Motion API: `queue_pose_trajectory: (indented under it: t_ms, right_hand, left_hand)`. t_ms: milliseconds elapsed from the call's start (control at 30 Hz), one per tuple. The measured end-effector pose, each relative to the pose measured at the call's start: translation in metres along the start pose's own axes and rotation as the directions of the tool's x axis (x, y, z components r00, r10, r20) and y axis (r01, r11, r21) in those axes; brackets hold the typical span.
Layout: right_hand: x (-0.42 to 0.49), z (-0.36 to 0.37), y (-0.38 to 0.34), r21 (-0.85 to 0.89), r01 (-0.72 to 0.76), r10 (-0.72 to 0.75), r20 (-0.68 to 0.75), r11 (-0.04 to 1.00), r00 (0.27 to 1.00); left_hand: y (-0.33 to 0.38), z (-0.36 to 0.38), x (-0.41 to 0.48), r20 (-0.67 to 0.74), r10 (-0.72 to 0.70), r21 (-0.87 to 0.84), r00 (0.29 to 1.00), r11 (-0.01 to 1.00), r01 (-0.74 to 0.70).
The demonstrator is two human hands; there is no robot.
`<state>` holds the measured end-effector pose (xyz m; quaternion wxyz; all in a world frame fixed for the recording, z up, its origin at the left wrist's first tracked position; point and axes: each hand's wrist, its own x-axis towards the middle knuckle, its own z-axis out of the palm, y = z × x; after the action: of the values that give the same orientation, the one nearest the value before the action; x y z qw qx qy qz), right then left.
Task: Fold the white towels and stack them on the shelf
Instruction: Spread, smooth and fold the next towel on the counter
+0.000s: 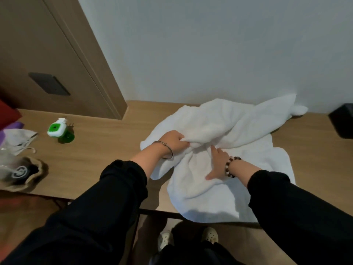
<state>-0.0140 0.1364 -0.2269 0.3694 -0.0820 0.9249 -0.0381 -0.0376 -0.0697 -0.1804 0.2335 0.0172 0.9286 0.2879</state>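
A large white towel [238, 127] lies crumpled across the wooden table top [107, 150], its near edge hanging over the front. My left hand [174, 140] grips a bunched fold of the towel near its left side, fingers curled into the cloth. My right hand [219, 163] lies flat on the towel just right of that fold, fingers spread and straight. A metal bangle is on my left wrist and a bead bracelet on my right.
A green and white plug-in bottle [59, 130] stands at the left of the table. Further left lie a pale cloth bag [19, 139] and a dark pouch [23, 173]. A black box [342, 121] sits at the far right by the wall.
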Motion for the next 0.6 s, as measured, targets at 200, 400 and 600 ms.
queue_pose_trajectory:
  t_ms: [200, 400, 600]
  right_hand:
    - [-0.004, -0.005, 0.003, -0.236, -0.016, -0.061, -0.314, 0.972, 0.948]
    - [-0.014, -0.053, 0.018, -0.507, -0.385, 0.28, -0.273, 0.771, 0.92]
    - [-0.01, -0.055, 0.018, -0.31, -0.278, 0.092, -0.502, 0.909, 0.86]
  left_hand:
    - [0.014, -0.056, -0.002, 0.041, -0.046, 0.027, 0.998, 0.999, 0.044]
    - [-0.006, -0.161, 0.016, -0.551, -0.067, 0.312, 0.831, 0.908, 0.28]
    - [-0.028, -0.123, 0.016, -0.628, 0.198, 0.528, 0.752, 0.819, 0.225]
